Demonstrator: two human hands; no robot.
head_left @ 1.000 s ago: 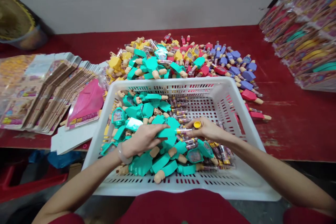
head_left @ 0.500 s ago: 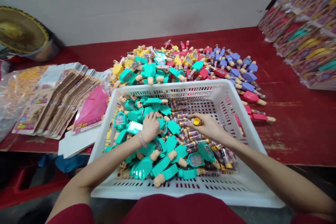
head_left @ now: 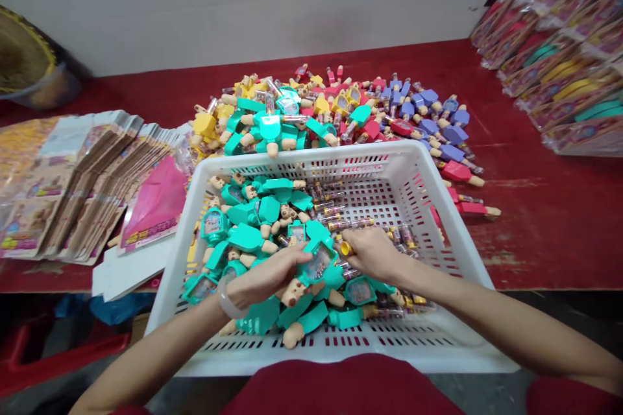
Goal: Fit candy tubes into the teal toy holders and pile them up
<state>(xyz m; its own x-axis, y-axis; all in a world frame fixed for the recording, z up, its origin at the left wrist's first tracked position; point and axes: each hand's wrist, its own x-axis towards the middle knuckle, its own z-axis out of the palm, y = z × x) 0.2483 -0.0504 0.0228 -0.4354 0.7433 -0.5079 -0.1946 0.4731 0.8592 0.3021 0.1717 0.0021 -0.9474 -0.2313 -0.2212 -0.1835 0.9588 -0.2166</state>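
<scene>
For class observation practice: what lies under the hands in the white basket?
Teal toy figures and clear tubes lie around the left hand and right hand; directly beneath is hidden.

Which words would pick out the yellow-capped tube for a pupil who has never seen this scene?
Find the white plastic crate on the red table. Near its middle, the person's right hand holds the yellow-capped tube. Unlike the loose tubes beside it, this one is held, its cap showing past the fingers.

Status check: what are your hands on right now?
Left hand gripping teal toy figure. Right hand pinching yellow-capped clear tube. Both inside white plastic basket, among loose figures and tubes.
</scene>
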